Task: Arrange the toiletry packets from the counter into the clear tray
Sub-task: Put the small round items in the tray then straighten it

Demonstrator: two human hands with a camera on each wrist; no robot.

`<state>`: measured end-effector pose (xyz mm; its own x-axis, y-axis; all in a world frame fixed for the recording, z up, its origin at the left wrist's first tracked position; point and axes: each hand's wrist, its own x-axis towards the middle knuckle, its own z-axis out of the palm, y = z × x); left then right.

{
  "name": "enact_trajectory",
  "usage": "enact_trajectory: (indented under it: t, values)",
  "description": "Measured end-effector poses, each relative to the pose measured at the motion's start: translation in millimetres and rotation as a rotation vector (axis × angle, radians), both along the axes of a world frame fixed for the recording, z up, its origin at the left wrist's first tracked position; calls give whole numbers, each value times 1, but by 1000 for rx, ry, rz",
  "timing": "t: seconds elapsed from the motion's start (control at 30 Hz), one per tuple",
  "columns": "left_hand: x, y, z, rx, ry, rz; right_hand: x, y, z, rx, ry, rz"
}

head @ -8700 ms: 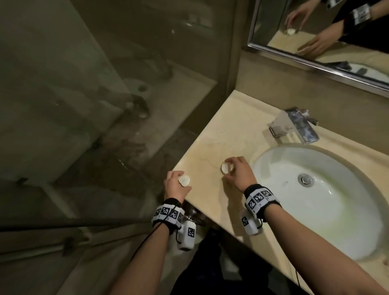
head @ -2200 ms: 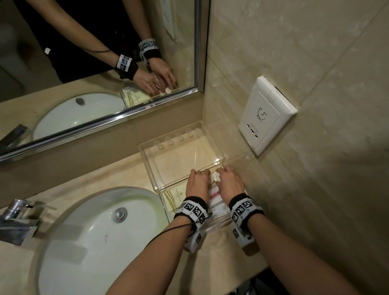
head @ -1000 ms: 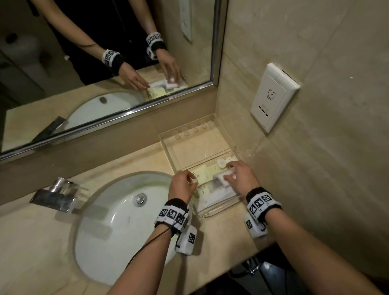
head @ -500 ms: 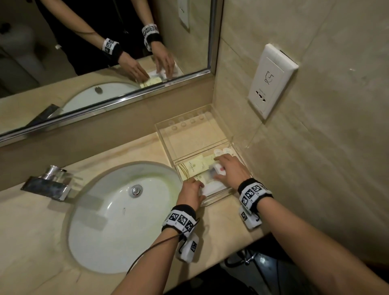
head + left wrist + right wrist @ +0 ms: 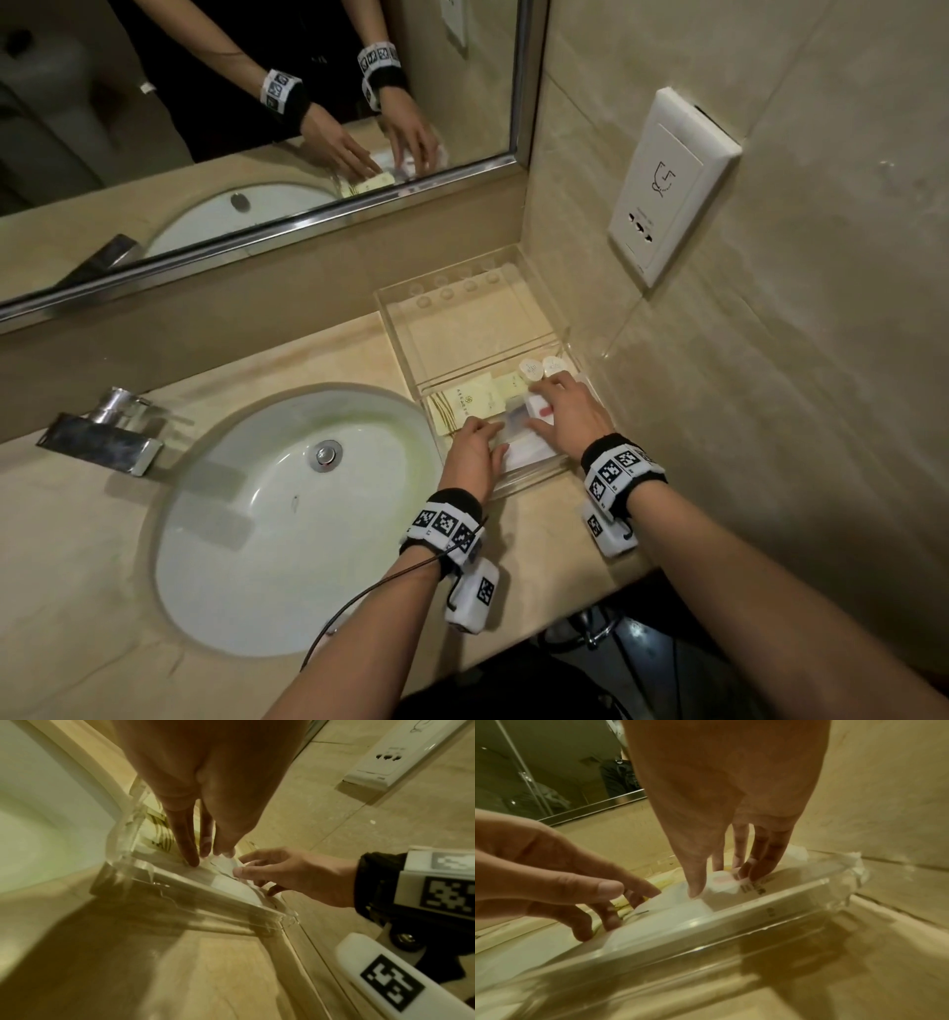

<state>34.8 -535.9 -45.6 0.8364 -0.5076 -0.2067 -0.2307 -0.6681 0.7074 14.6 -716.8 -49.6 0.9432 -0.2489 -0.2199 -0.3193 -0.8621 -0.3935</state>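
Fingers (image 5: pixel 480 429) of both flat, empty hands are pressing packets (image 5: pixel 524 444) inside the clear tray (image 5: pixel 411 329), risking sliding it sinkward.

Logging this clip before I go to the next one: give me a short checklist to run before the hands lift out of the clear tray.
1. Both round packets inside the clear tray: ok.
2. Cream sachets lying flat in the tray: ok.
3. Right hand pressing the white packet with straight fingers: ok.
4. Left hand touching a packet, not gripping: ok.
5. Packets left on the counter: none in view, ok.
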Motion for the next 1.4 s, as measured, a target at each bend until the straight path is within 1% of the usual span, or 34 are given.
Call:
enact_trajectory:
  t: [0.13,0.23,0.3,0.4,0.47,0.53,0.6,0.73,0.87,0.97,1.23,1.4]
  values:
    - [2,4,3,6,-10,-4,1,0,3,-34,38,31]
    - [6,8,7,-2,-39,33,2,0,4,-20,44,26]
    - [15,12,10,9,-109,68,5,1,9,12,8,0]
    - [32,13,16,98,-201,54,14,8,17,82,-89,-46]
    - [42,11,19,177,-202,26,22,16,21,145,-84,-44]
    - [48,8,20,213,-184,14,28,24,23,197,-19,-32]
    - [51,6,19,217,-176,25,33,30,23,209,23,-43]
    - [51,2,17,232,-187,44,41,38,18,184,13,-82]
    - [50,-2,16,265,-230,-60,43,36,17,228,85,-85]
    - [50,-2,16,288,-240,-82,41,31,16,273,122,-76]
    - [54,-3,14,372,-266,-93,41,24,13,367,132,-95]
    - [54,-3,14,392,-269,-64,38,17,9,451,66,-120]
